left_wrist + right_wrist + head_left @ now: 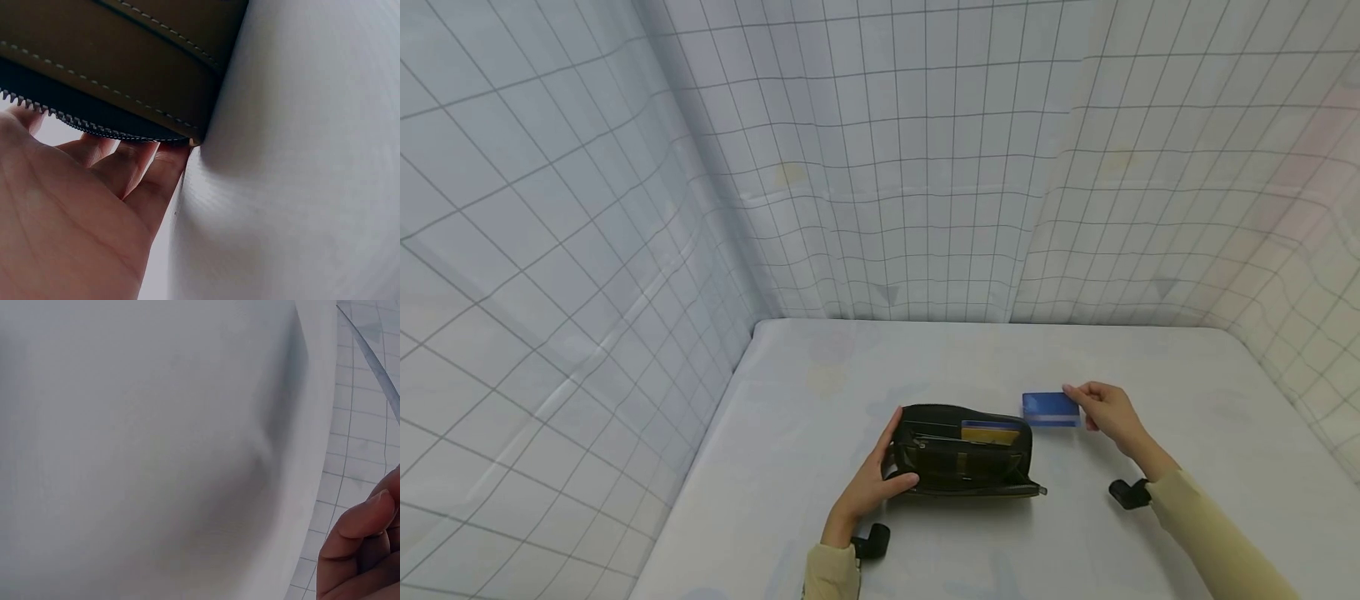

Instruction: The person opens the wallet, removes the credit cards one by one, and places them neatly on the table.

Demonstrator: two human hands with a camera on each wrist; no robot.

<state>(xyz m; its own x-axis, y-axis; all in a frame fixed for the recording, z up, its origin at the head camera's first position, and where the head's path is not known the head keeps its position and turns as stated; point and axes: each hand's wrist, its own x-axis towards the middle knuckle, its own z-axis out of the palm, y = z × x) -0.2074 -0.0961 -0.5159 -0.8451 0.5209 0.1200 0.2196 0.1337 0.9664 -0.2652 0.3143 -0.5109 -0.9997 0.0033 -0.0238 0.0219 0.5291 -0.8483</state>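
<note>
A dark zip-around wallet [962, 483] lies opened on the white table, its inner pockets facing up. Inside, a yellow card [990, 436] sits in a slot with a blue card edge [988, 424] behind it. My left hand [868, 490] holds the wallet's left end, thumb at the near edge and fingers along the far side; the left wrist view shows the fingers against the zip teeth [81, 124]. To the right of the wallet, my right hand [1108, 412] pinches a blue card [1047, 407] with a pale stripe by its right end.
White table [820, 367] spreads under everything. White grid-patterned curtains [887, 208] hang behind and at both sides of it. A black wrist device [872, 542] is on the left wrist, another [1129, 494] on the right.
</note>
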